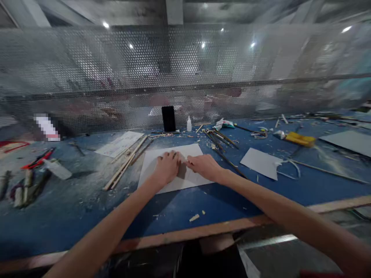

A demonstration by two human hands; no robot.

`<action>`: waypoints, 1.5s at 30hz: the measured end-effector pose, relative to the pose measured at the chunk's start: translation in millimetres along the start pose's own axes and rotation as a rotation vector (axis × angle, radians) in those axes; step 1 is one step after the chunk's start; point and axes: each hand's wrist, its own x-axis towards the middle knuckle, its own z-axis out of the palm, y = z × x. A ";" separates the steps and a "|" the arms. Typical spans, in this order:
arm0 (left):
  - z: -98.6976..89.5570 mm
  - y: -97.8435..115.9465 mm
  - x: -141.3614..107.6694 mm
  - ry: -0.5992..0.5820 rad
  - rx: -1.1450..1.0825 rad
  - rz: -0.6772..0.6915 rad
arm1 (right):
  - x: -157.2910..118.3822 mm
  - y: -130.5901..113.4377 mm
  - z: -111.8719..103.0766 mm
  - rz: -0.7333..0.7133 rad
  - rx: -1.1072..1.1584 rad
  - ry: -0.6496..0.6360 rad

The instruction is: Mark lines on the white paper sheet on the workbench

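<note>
A white sheet of paper [153,166] lies flat on the blue work table in front of me. My left hand [168,166] rests on the sheet, palm down, with its fingers laid over the paper. Close beside it, my right hand [205,166] is closed over the sheet, thumb and fingers pinched together and pointing toward the left fingers. Whatever the right fingers grip is too small and blurred to name. Left of the paper lie several thin wooden sticks [127,164], and darker sticks [220,141] lie beyond its right side.
A perforated metal screen [139,61] stands behind the table, with a dark tablet-like slab [168,119] and a white squeeze bottle [189,124] before it. A torn paper piece [259,162] and yellow object [300,139] lie right. Red-handled tools [39,159] lie left. Scraps litter the table [185,208].
</note>
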 end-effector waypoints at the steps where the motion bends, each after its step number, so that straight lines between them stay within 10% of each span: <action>1: -0.6 0.4 -0.9 0.009 -0.001 0.000 | 0.7 0.9 0.3 0.023 -0.005 0.008; 45: 1.5 0.2 -2.8 0.081 0.015 0.017 | -7.0 -2.2 -0.2 0.097 0.111 -0.032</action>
